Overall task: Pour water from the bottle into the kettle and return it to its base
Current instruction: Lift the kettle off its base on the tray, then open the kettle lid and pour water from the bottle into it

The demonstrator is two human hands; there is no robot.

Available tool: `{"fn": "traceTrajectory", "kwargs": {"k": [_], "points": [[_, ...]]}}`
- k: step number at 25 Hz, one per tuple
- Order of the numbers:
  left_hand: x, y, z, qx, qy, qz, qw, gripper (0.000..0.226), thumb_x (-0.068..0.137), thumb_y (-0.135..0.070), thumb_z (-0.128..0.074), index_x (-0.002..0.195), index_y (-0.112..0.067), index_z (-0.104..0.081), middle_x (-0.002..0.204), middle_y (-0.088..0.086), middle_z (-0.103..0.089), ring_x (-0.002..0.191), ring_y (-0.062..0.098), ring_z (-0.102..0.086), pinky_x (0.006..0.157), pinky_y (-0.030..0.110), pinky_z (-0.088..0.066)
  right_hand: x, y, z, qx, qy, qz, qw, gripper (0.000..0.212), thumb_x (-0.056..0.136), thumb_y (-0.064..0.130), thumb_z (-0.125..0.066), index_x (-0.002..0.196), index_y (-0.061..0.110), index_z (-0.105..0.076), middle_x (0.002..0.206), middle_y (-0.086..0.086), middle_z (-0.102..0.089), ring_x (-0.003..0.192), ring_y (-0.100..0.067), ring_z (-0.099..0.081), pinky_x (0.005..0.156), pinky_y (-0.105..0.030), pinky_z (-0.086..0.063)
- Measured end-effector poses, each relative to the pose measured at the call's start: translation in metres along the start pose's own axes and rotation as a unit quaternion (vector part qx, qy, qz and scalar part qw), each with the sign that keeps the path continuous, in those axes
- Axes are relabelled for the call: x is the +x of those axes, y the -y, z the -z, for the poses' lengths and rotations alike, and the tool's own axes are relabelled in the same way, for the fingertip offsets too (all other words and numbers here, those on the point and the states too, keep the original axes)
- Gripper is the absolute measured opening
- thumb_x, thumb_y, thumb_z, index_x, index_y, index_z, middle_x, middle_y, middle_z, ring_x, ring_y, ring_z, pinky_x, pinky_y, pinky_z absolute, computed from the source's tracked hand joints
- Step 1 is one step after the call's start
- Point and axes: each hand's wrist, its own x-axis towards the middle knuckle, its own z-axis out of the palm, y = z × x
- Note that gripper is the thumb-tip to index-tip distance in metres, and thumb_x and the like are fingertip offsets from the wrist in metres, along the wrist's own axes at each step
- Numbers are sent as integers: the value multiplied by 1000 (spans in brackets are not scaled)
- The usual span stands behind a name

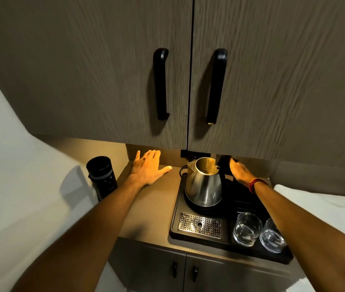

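Note:
A steel kettle [204, 186] stands on its round black base [190, 204] at the back of a black tray [174, 220], its lid [223, 163] flipped up and its mouth uncovered. My right hand [241, 171] is just right of the kettle's black handle, fingers stretched toward the raised lid, slightly blurred and holding nothing I can see. My left hand [149, 168] hovers flat over the counter left of the kettle, fingers spread and empty. A black bottle [102, 177] stands capped at the far left, apart from both hands.
Two clear glasses [247, 228] [272, 238] stand at the tray's front right, with a perforated metal drip grate [200, 225] at its front left. Closed cabinet doors with black handles [161, 83] hang low over the counter [146, 207]. White surfaces flank both sides.

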Motion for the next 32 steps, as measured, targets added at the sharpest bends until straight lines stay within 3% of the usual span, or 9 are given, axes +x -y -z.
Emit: {"fn": "traceTrajectory", "kwargs": {"k": [6,13,16,17,18,23,28,29,32], "points": [[-7,19,11,22,-2,14,1000,82,94,-69,-39,154,-12,-30,159,11,-38,148,28,-35,123,55,-16,3,-9,-9,-2,-41,12,999,54,103,32,-22,114,-5,-60,119,-28,-63,113,-43,-57,97,-46,-42],[-16,50,32,35,-12,47,998,81,92,-72,-39,150,-15,-35,155,12,-43,144,31,-40,122,56,-18,1,28,-15,9,-64,20,998,45,103,19,-25,131,-6,-49,145,-27,-45,135,-41,-40,113,-45,-27],[-23,65,42,54,8,78,995,82,93,-72,-37,152,-16,-32,159,11,-36,148,30,-33,121,56,-14,6,44,-27,4,-29,28,999,28,100,5,-33,95,-10,-56,105,-33,-57,125,-50,-41,87,-42,-42],[-26,69,45,60,15,86,994,82,93,-72,-36,153,-16,-30,160,11,-34,148,31,-32,121,57,-14,9,42,-34,4,-10,15,1000,26,98,2,-36,77,0,-50,84,-24,-51,81,-19,-23,72,-35,-40],[-30,73,48,68,21,93,993,82,93,-72,-36,153,-16,-30,161,10,-33,148,31,-31,121,57,-15,9,42,-45,-3,2,7,1000,27,97,-1,-38,71,8,-43,77,-15,-43,64,-23,-38,64,-31,-35],[-48,102,70,87,55,130,986,76,87,-64,-56,145,-20,-36,149,10,-37,137,37,-37,104,50,-41,-6,89,-113,-29,37,118,992,10,98,5,-46,94,0,-54,77,-17,-46,64,-31,-40,62,-38,-34],[-63,130,73,-45,86,129,987,72,84,-35,-68,147,-21,-38,144,11,-41,129,35,-38,100,44,-46,-18,95,-155,-149,65,211,964,31,87,37,-32,66,17,-42,65,-7,-41,57,-19,-33,60,-29,-33],[-64,132,72,-65,83,123,987,72,83,-30,-69,147,-21,-38,143,12,-42,128,35,-39,100,44,-46,-20,93,-160,-131,70,187,971,31,88,34,-32,69,15,-47,69,-12,-46,61,-22,-39,67,-34,-39],[-66,140,73,-88,48,126,987,73,82,-32,-73,147,-19,-40,143,13,-47,130,34,-41,100,43,-46,-4,96,-181,-102,88,152,979,42,102,29,-30,135,9,-45,110,-27,-61,99,-38,-60,89,-41,-45]]}}
